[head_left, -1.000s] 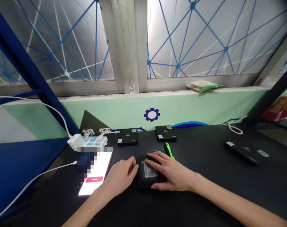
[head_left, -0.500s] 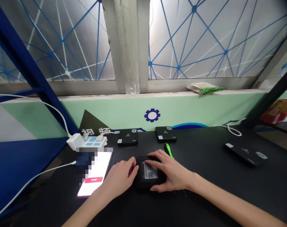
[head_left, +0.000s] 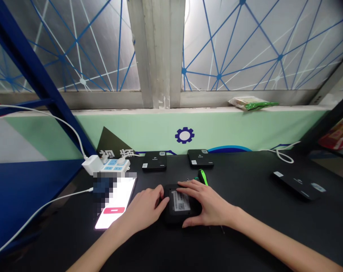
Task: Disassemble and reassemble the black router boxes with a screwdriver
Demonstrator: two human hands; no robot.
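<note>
At the near middle of the counter (head_left: 259,196), a small black box (head_left: 180,201) was laid flat, and the right hand (head_left: 209,206) had its grip closed on it, fingers over the top, thumb at the 6 o'clock edge. The left hand (head_left: 144,209) was loosely curled, grasping nothing, fingertips pressed to the 9 o'clock edge. A lit phone (head_left: 117,200) was seen at that hand's 9 o'clock, a green-handled screwdriver (head_left: 202,176) at the box's 1 o'clock.
</note>
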